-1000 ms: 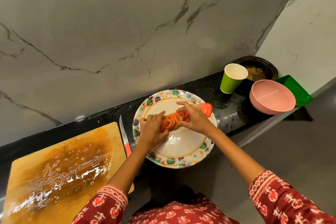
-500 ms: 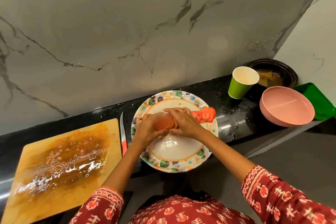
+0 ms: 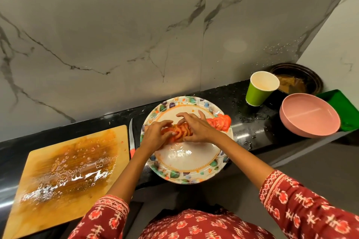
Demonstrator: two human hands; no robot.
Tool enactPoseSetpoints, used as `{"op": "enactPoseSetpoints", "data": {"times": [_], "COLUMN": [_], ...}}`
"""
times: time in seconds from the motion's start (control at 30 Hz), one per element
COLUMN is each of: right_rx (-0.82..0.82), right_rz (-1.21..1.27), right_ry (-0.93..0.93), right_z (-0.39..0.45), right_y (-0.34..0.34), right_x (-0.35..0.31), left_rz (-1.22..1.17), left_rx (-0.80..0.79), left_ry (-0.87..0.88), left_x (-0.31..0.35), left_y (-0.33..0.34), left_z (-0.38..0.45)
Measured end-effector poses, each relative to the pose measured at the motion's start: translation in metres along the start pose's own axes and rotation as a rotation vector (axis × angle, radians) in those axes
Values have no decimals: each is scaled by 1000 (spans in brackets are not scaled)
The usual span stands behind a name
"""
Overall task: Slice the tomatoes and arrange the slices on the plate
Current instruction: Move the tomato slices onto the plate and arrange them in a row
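We are looking down at a patterned plate (image 3: 186,163) sitting on the black counter (image 3: 244,132), and we are using it as our landmark. Over its far half, our left hand (image 3: 155,137) and right hand (image 3: 196,129) are pressing in from either side on a row of tomato slices (image 3: 179,132), fingers curling around the ends of the row, with the right hand's upper fingers spreading apart above it. A second bunch of tomato slices (image 3: 220,122) is lying on the plate's far right rim. Just left of the plate a knife (image 3: 131,137) with a red handle is lying, and beyond it a wet wooden cutting board (image 3: 66,170). To the plate's right we are seeing a green paper cup (image 3: 259,89), a pink bowl (image 3: 308,116) and a dark pot (image 3: 299,81).
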State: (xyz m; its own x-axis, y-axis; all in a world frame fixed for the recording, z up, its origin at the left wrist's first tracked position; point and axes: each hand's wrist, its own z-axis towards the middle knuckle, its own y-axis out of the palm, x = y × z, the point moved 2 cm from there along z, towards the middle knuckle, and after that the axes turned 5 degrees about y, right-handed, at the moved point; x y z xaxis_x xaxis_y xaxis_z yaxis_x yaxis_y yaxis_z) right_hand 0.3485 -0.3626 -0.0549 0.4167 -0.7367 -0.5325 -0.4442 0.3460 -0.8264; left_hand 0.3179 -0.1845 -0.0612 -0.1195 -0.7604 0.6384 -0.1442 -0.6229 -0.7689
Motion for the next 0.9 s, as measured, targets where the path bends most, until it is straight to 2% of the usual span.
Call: {"op": "enactPoseSetpoints", "data": {"times": [0.23, 0.43, 0.7, 0.9], "right_rx": [132, 196, 455, 275], "right_rz": [108, 126, 254, 183], "right_ry": [94, 148, 280, 308], "right_z": [-16, -30, -61, -67], "right_y": [-21, -28, -48, -45], "right_x": [22, 43, 88, 96], "left_rz": [10, 119, 258, 363], "left_rx": [-38, -86, -143, -216], "left_ry": [27, 17, 41, 47], "left_x": [11, 16, 39, 48], "left_y": [6, 16, 19, 29], "left_z": [4, 7, 22, 33]}}
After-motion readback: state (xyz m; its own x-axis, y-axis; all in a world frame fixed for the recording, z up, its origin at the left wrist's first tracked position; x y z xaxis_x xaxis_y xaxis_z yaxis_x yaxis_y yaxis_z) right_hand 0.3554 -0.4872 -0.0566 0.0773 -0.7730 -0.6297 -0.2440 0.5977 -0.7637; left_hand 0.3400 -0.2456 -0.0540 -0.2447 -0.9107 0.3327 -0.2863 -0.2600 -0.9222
